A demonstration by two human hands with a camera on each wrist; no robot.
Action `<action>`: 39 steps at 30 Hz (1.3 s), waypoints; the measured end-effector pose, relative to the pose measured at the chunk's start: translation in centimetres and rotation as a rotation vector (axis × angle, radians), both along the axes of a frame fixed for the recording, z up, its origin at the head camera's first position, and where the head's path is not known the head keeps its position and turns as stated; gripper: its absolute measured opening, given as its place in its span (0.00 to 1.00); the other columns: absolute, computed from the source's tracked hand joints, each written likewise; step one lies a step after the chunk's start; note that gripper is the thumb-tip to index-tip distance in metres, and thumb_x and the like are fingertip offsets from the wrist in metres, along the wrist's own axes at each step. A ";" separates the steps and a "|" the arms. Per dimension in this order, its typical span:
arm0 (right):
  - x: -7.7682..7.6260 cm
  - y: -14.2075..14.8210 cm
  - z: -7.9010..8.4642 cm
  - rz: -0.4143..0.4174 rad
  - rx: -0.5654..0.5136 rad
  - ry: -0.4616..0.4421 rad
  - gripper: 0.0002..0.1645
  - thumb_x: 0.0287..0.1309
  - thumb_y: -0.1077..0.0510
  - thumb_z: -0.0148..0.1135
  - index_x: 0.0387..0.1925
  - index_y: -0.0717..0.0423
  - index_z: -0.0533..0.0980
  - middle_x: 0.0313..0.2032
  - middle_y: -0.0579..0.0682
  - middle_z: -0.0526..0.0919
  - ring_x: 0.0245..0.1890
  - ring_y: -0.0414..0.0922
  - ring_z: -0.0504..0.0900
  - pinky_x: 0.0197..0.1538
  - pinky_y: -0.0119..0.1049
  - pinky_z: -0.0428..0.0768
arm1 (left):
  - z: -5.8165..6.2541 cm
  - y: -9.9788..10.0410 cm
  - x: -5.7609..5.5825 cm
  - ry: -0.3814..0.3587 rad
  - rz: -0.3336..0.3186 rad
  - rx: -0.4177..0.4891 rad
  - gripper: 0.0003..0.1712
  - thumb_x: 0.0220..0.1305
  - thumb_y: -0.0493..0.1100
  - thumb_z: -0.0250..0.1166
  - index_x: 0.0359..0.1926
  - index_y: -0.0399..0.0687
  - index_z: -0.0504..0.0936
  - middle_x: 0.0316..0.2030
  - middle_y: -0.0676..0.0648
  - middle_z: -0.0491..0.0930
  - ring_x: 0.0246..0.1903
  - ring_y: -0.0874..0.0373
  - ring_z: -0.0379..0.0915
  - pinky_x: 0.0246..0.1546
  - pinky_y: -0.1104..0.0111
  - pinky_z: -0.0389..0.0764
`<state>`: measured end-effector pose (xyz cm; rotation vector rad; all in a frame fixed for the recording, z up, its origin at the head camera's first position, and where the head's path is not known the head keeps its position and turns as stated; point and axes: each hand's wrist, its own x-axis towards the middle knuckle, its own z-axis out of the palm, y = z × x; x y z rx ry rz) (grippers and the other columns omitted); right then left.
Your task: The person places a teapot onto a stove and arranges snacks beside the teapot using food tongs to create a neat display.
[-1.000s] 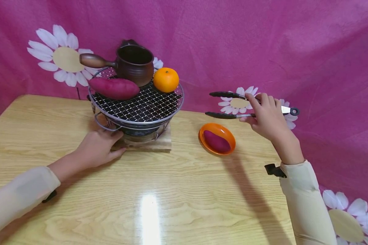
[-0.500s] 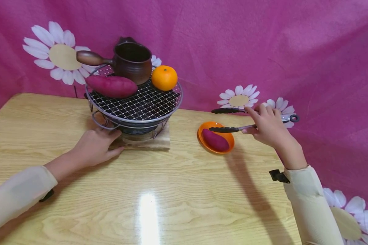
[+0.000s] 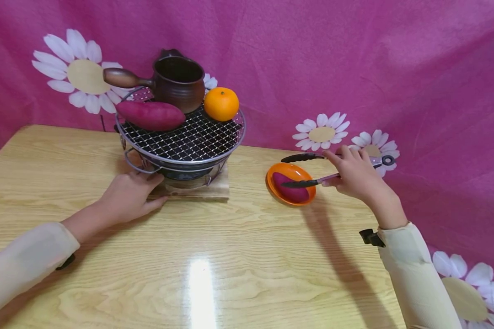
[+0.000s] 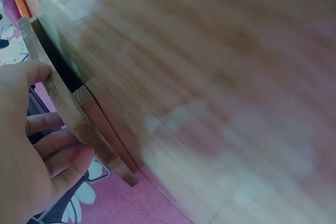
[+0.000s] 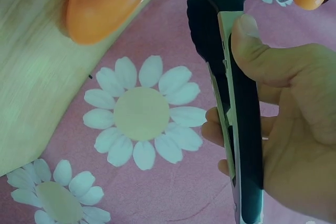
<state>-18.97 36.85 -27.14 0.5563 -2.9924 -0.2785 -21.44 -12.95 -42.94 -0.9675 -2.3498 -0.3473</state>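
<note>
My right hand (image 3: 360, 176) grips a pair of black-tipped tongs (image 3: 299, 184), spread apart over an orange dish (image 3: 298, 170). In that dish lies a purple sweet potato (image 3: 294, 196); one tong tip crosses in front of it, and contact cannot be told. My left hand (image 3: 127, 196) holds the corner of a wooden board (image 3: 219, 186) under a round grill, thumb along the front edge. On the grill mesh (image 3: 197, 144) sit a larger sweet potato (image 3: 152, 116), a brown side-handled pot (image 3: 179, 93) and a mandarin orange (image 3: 221, 105). In the right wrist view, fingers wrap the tongs (image 5: 247, 124).
The wooden table (image 3: 230, 256) ends at a pink cloth (image 3: 271, 55) printed with white flowers. A wire loop handle (image 3: 142, 169) sticks out from the grill just above the left hand. Bare tabletop lies between grill and dish.
My right hand has lowered the tongs from behind the dish until one arm overlaps the small sweet potato. The left hand stays at the board, and the head view has shifted slightly.
</note>
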 end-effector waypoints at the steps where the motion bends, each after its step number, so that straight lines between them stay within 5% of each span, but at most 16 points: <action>1: 0.0 0.0 0.0 -0.008 0.001 -0.010 0.42 0.53 0.50 0.77 0.67 0.59 0.70 0.47 0.67 0.73 0.51 0.65 0.71 0.59 0.64 0.63 | 0.0 0.0 0.0 -0.002 0.000 0.002 0.23 0.50 0.53 0.74 0.41 0.44 0.79 0.33 0.40 0.79 0.24 0.41 0.78 0.14 0.53 0.69; 6: 0.1 -0.1 -0.4 -0.024 0.010 -0.025 0.43 0.53 0.50 0.77 0.67 0.60 0.71 0.47 0.67 0.74 0.52 0.65 0.71 0.61 0.64 0.62 | -0.1 0.0 0.0 -0.003 -0.008 0.009 0.23 0.50 0.53 0.74 0.41 0.45 0.79 0.33 0.41 0.79 0.23 0.42 0.78 0.15 0.54 0.70; 16: 0.3 -0.3 -2.1 0.027 0.071 0.116 0.42 0.48 0.57 0.78 0.64 0.61 0.69 0.50 0.66 0.73 0.53 0.66 0.69 0.64 0.70 0.56 | 0.0 0.0 -0.1 -0.005 0.004 0.001 0.23 0.50 0.53 0.74 0.41 0.45 0.79 0.33 0.41 0.79 0.22 0.42 0.77 0.14 0.54 0.68; 22: 0.4 -0.5 -1.9 0.004 0.108 0.122 0.43 0.48 0.59 0.78 0.65 0.61 0.70 0.52 0.67 0.72 0.55 0.66 0.68 0.64 0.70 0.55 | 0.0 0.0 0.0 0.005 0.002 0.001 0.23 0.50 0.53 0.73 0.41 0.44 0.79 0.33 0.40 0.79 0.23 0.42 0.78 0.14 0.54 0.69; 39: -2.2 -1.1 -2.2 -0.017 0.182 0.106 0.42 0.47 0.57 0.79 0.62 0.60 0.68 0.52 0.67 0.70 0.58 0.65 0.66 0.65 0.70 0.54 | -0.1 0.0 -0.2 -0.037 -0.013 0.016 0.21 0.51 0.52 0.74 0.39 0.45 0.79 0.31 0.43 0.79 0.23 0.44 0.74 0.16 0.53 0.70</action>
